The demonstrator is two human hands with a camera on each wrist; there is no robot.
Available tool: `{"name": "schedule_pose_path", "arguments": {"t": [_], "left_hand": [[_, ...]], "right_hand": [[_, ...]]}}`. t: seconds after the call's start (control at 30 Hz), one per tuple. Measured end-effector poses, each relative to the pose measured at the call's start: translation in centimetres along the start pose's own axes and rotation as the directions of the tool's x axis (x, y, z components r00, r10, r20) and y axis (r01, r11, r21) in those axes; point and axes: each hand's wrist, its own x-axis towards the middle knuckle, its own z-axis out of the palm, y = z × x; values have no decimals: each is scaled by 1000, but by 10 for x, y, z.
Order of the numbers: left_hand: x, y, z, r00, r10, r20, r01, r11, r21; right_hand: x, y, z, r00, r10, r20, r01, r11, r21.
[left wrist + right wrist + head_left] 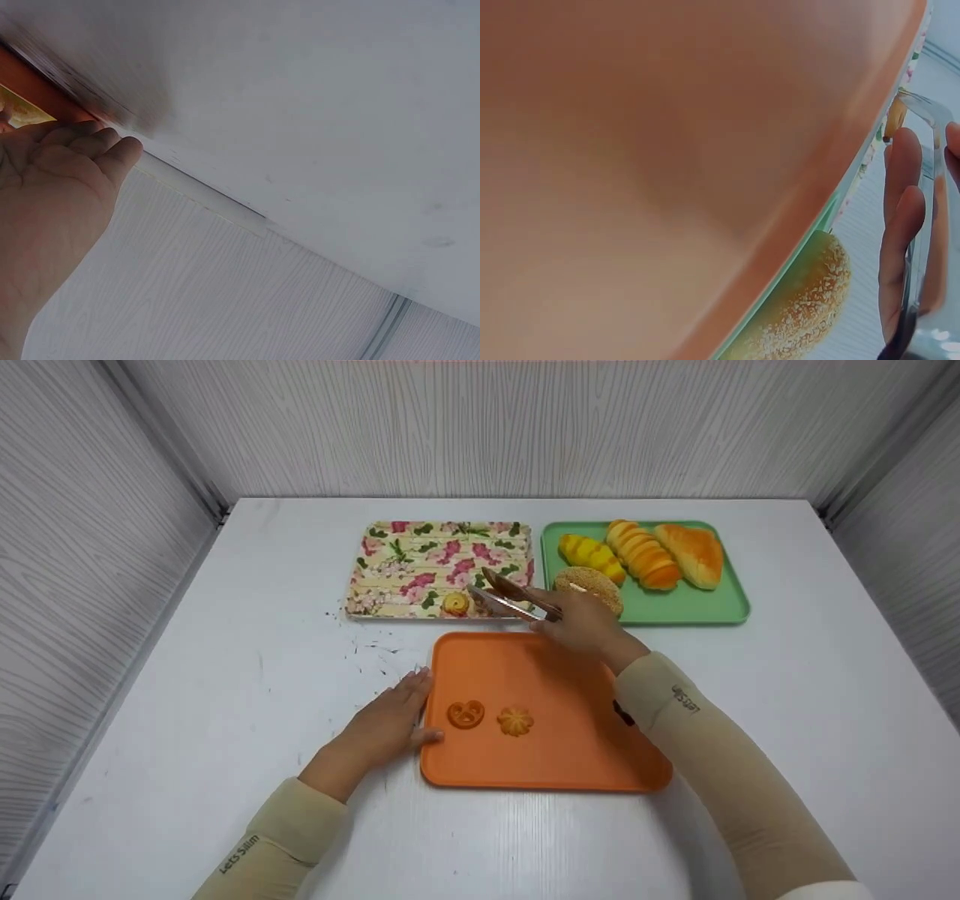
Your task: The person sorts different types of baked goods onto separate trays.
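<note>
My right hand [589, 622] grips metal tongs [517, 591], their two arms spread and the tips over the front edge of the floral tray [382, 551]. A small round pastry [455, 603] lies on that tray, just left of the tips. In the right wrist view a small golden-brown piece [895, 118] shows by the tong tips. My left hand [379, 727] rests at the left rim of the orange tray [577, 757], fingers extended along it and thumb over the edge. On the orange tray lie a small pretzel [466, 715] and a flower-shaped cookie [515, 721].
At the back right, a green tray [705, 607] bears a sesame bun [592, 583], a yellow bread [592, 556], a ridged roll [643, 555] and a smooth bread [694, 555]. The white table [225, 675] has dark marks left of the trays. Panel walls [487, 427] enclose it.
</note>
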Motion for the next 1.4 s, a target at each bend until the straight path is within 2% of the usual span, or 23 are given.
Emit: {"name": "schedule_pose_path", "arguments": {"t": [0.43, 0.6, 0.77, 1.03, 1.27, 1.4], "left_hand": [[1, 0, 1, 1000, -13, 7, 13, 1000, -11], [2, 1, 1, 1000, -18, 9, 18, 1000, -9], [2, 1, 1, 1000, -20, 10, 20, 1000, -15], [2, -3, 3, 1000, -24, 11, 24, 1000, -17], [3, -2, 3, 999, -36, 21, 37, 999, -16], [2, -1, 1, 998, -48, 31, 49, 999, -15]], "right_hand": [[6, 2, 4, 999, 29, 23, -29, 1000, 4], [5, 4, 3, 998, 48, 31, -49, 998, 49], [1, 4, 2, 999, 31, 4, -32, 995, 98], [-11, 3, 1, 1000, -10, 13, 8, 985, 173], [-26, 4, -5, 995, -97, 17, 94, 986, 137], [-39, 3, -7, 996, -74, 51, 66, 987, 144]]}}
